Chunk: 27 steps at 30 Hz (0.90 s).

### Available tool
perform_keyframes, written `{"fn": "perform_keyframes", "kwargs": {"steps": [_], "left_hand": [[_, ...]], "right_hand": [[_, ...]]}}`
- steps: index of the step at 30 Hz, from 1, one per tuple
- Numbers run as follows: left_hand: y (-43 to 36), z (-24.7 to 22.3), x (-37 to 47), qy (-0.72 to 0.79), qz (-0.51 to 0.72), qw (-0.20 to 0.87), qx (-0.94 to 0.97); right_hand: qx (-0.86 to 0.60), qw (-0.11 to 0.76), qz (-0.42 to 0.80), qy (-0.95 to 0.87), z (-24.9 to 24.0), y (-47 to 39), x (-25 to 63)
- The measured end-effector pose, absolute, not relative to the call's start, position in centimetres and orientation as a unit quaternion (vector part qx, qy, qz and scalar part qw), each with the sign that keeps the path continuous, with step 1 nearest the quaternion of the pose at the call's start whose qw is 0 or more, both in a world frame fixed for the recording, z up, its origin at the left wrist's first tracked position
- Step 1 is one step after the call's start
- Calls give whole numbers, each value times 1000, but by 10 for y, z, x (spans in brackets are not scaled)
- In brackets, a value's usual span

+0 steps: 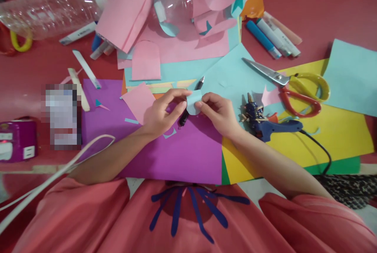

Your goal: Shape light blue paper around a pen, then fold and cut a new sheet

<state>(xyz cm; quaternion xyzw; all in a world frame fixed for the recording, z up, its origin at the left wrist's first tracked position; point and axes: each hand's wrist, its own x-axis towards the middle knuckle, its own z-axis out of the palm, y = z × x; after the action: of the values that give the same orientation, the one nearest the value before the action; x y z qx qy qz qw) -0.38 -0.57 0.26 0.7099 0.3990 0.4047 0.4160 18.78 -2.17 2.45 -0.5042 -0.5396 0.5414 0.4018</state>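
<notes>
Between both hands is a small light-blue paper piece with a rounded lower edge and a crease near its top. My left hand pinches its left side between thumb and fingers. On the opposite side, my right hand grips the edge with closed fingers. Beneath the piece, a black pen lies slanted, partly hidden by it. Purple paper spreads under the hands, with a pink paper square and small blue scraps to the left.
At right lie scissors with yellow and red handles, and a blue glue gun with a black cord. Clear plastic bottles, a pink-wrapped form and markers sit at the back. A phone and white cable are left.
</notes>
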Motion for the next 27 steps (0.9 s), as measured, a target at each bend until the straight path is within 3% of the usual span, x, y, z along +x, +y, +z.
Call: {"fn": "perform_keyframes", "kwargs": {"steps": [27], "left_hand": [[3, 14, 1, 462, 381, 458, 656]], "right_hand": [[-462, 381, 498, -626, 21, -22, 186]]}}
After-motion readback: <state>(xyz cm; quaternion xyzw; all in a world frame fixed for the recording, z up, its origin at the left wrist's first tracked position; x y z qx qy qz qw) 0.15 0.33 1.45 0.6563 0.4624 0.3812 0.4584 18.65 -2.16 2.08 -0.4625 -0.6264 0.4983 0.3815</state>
